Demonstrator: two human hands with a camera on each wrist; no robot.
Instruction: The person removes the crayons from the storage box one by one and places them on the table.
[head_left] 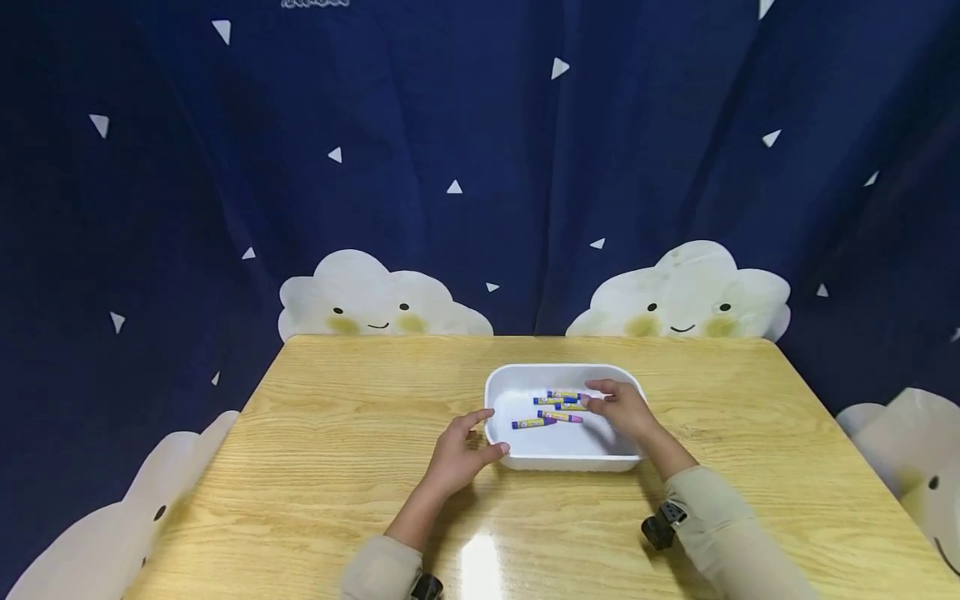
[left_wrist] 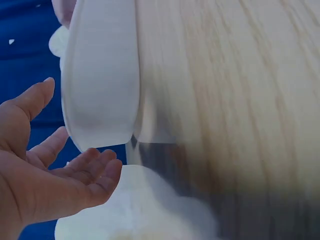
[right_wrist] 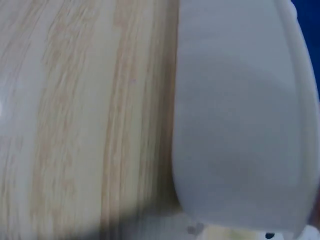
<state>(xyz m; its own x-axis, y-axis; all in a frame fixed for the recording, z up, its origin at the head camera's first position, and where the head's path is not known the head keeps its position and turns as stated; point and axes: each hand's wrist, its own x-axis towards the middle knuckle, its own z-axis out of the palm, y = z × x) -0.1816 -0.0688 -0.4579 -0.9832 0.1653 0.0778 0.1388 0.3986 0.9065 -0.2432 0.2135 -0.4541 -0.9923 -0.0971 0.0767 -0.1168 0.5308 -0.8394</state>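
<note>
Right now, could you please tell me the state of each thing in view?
White tray: upright, open-topped, holding crayons.
Crayons: lying on their sides, loosely grouped.
Left hand: open, at the tray's left end.
Right hand: reaching over the tray beside the crayons; grip unclear.
Table: bearing the tray.
Curtain: hanging behind the table.

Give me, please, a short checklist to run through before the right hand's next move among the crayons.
1. White tray upright on the table: ok.
2. Visible crayons all inside the tray: ok.
3. Crayons well spaced: not ok; several lie bunched near the right hand.
4. Right hand over the tray's interior: ok.
5. Crayon pinched by the right hand: cannot tell; the fingertips are too small to judge.
6. Left hand at the tray's left end: ok.
</note>
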